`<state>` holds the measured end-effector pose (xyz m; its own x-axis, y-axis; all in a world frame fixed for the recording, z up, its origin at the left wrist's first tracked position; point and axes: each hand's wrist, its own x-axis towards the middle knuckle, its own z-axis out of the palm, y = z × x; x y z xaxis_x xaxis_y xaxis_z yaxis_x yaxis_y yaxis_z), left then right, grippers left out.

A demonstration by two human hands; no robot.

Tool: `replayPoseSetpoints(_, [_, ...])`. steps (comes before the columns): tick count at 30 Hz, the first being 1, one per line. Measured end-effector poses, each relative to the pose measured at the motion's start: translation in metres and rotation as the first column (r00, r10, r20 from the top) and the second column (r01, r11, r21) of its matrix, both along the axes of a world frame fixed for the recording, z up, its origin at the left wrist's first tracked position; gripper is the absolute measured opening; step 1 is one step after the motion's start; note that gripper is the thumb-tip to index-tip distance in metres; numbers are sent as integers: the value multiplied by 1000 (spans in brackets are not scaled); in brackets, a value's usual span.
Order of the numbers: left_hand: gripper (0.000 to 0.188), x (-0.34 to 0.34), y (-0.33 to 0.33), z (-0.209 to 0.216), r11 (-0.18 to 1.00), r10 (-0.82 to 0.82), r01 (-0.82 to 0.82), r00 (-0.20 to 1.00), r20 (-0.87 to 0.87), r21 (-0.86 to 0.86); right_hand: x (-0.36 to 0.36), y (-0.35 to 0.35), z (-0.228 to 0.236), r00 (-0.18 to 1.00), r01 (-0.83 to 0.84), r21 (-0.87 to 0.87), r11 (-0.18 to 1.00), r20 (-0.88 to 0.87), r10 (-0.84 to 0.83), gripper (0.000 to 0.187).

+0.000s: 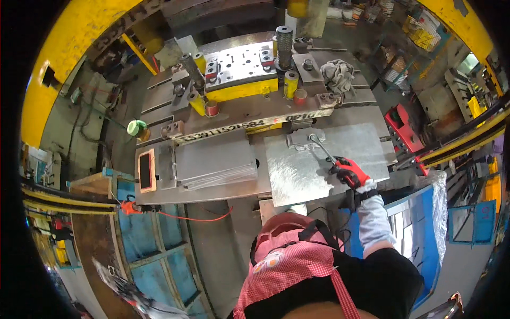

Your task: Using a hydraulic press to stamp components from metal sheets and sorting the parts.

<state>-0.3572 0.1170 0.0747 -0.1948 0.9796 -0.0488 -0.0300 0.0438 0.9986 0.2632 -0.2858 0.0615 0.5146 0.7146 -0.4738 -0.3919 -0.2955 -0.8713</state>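
Note:
My right hand, in a red and dark glove, is closed around the handle of a thin metal rod tool with a round head. The tool's head is at a small grey metal piece with a stepped outline; whether it touches the piece I cannot tell. That piece lies on the far left part of a shiny metal sheet. To the left is a stack of flat grey sheets. A blurred pale and dark shape at lower left looks like my left arm; no fingers can be made out.
Beyond the sheets stands a press die with yellow base and upright posts. A crumpled rag lies right of it. A phone-like black slab rests at the bench's left end. A red hose hangs below the front edge.

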Motion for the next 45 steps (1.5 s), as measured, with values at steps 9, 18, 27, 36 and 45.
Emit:
replayPoseSetpoints(9, [37,15,34,-9,980,-149,104,946,289,167,7,-1,-29,998,-22,33,999,61,20,42])
replayPoseSetpoints(18, [42,215,-100,-55,491,-761,840,543,355,-231,-40,92,35,961,-265,195,945,130,243,42])
replayPoseSetpoints(27, [44,313,-134,-16,172,-736,965,258,625,-197,20,193,32,677,-596,115,795,604,420,16])
replayPoseSetpoints(36, [43,374,-92,-47,632,-154,772,35,987,71,-25,162,86,864,-461,79,884,267,427,48])
replayPoseSetpoints(45, [26,357,-88,13,436,-857,787,511,-66,437,-55,40,81,918,-392,152,907,-8,397,56])
